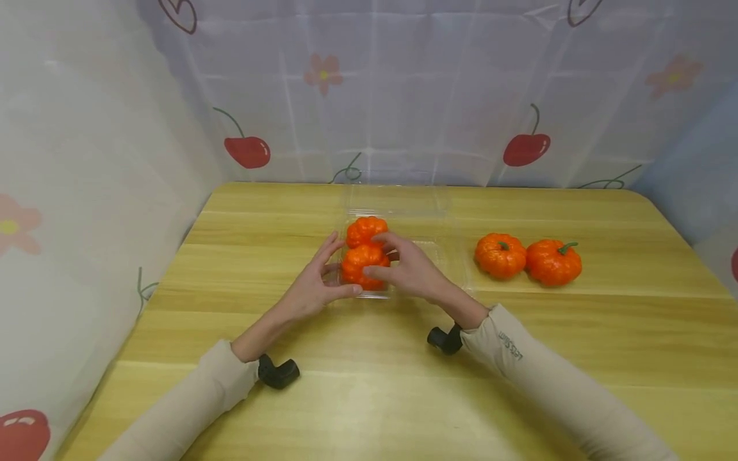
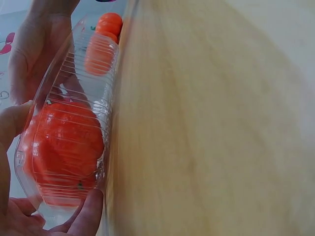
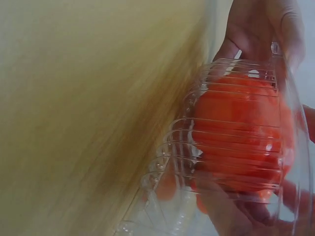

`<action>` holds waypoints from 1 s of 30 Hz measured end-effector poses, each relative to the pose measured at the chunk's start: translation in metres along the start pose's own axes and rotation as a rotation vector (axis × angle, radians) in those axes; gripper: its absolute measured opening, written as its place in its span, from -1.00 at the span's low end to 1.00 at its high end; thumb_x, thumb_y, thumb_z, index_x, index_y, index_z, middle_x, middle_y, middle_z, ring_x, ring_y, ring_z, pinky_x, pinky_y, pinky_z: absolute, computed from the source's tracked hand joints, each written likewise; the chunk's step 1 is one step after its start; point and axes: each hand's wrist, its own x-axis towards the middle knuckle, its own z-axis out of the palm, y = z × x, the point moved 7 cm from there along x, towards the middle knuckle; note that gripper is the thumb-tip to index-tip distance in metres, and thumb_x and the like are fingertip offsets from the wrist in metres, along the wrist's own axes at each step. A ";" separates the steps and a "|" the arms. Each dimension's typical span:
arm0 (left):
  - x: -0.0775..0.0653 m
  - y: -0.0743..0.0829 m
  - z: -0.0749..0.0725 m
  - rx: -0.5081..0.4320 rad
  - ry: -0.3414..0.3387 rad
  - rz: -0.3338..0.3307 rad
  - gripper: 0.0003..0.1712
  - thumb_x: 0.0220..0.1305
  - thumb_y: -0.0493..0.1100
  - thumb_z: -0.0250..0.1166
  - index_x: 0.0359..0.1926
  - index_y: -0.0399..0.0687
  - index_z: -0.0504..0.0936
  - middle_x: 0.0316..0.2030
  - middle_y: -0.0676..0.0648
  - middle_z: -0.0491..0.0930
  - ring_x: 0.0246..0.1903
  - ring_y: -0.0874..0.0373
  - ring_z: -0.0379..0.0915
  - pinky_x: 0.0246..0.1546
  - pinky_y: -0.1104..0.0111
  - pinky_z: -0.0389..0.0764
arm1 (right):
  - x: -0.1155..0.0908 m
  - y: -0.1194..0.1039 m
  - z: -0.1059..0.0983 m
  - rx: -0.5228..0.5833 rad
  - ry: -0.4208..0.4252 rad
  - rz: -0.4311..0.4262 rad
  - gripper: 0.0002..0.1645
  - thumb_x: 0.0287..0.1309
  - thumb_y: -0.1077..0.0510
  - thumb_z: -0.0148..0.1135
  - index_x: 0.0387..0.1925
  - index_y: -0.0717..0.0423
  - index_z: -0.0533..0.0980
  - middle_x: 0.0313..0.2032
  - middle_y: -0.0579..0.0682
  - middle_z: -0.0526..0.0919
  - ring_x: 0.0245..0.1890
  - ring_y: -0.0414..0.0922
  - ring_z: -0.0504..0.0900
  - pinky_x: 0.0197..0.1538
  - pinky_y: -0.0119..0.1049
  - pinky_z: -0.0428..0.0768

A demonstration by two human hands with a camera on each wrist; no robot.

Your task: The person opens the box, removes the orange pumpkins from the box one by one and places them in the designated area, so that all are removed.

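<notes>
A clear plastic clamshell box [image 1: 423, 250] lies with its lid raised toward the back of the table. Two small orange pumpkins sit along its left side, a rear pumpkin [image 1: 367, 230] and a front pumpkin [image 1: 362, 261]. My left hand [image 1: 314, 285] grips the box's left side, thumb at the front rim and fingers along the wall. Reaching into the box from the right, my right hand [image 1: 412, 269] has its curled fingers and thumb on the front pumpkin [image 3: 241, 132]. Through the ribbed wall, that pumpkin [image 2: 69, 142] shows in the left wrist view.
Right of the box, two more orange pumpkins with green stems, a nearer-to-box pumpkin [image 1: 500, 256] and an outer pumpkin [image 1: 553, 262], sit side by side on the wooden table [image 1: 357, 397]. A printed curtain [image 1: 403, 96] hangs behind the table's back edge.
</notes>
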 end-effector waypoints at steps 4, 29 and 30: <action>0.000 0.000 0.000 0.014 0.005 -0.001 0.07 0.12 -0.14 0.51 0.54 0.02 0.08 0.56 0.14 -0.26 0.33 -0.13 0.23 0.21 0.15 0.45 | 0.002 0.002 0.000 -0.032 0.006 0.000 -0.34 0.17 0.07 0.41 0.23 0.27 0.44 0.10 0.12 0.55 0.05 0.11 0.54 0.07 -0.04 0.58; 0.000 0.000 0.000 0.019 0.010 0.000 0.11 0.11 -0.15 0.52 0.55 0.00 0.04 0.56 0.12 -0.26 0.32 -0.12 0.25 0.19 0.15 0.47 | 0.000 0.002 0.002 -0.028 0.030 -0.030 -0.45 0.16 0.10 0.42 0.13 0.23 0.47 0.01 0.13 0.58 0.01 0.11 0.55 0.06 -0.05 0.59; 0.000 0.000 0.000 0.019 0.009 0.001 0.11 0.11 -0.15 0.52 0.55 -0.01 0.04 0.56 0.11 -0.26 0.32 -0.13 0.24 0.20 0.14 0.46 | -0.001 0.002 0.002 -0.031 0.029 -0.036 -0.44 0.16 0.10 0.41 0.14 0.24 0.47 0.02 0.13 0.58 0.01 0.12 0.55 0.07 -0.05 0.58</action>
